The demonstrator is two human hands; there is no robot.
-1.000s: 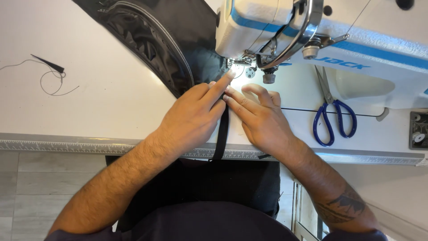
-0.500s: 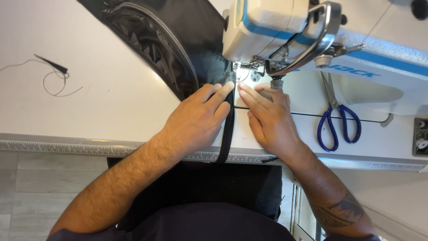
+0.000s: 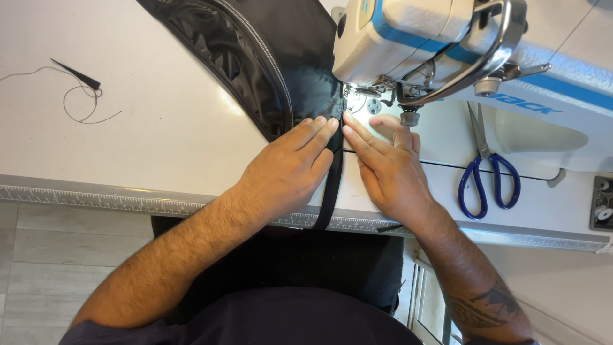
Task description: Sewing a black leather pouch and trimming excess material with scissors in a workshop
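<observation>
1. Two bare hands lie flat on a white sewing table (image 3: 159, 140), seen from above, near the middle of the frame.
2. Left hand (image 3: 290, 167): fingers straight and held together, pressing down on black fabric (image 3: 300, 57). It grips nothing.
3. Right hand (image 3: 386, 167): fingers slightly spread, fingertips pressing the table just right of a narrow black strap (image 3: 332, 185). It grips nothing either.
4. The strap runs between the two hands, from the table's front edge at lower centre up toward the needle area (image 3: 357, 96) of a white and blue sewing machine (image 3: 447, 45) in the upper right.
5. The black fabric, with a zipper (image 3: 268, 54) curving along it and a shiny quilted lining, spreads from the upper centre down to the hands.
6. Progress, as a judgement: the strap's upper end sits at the presser foot while a long part still hangs over the table edge, so much of its length appears unsewn. Finished stitching cannot be made out.
7. Blue-handled scissors (image 3: 488, 176) lie on the table at the right, well apart from the hands.
8. A loose thread with a small dark scrap (image 3: 80, 80) lies at the upper left.
9. No container shows clearly; a small dark panel (image 3: 602, 204) at the far right edge is too cropped to identify.
</observation>
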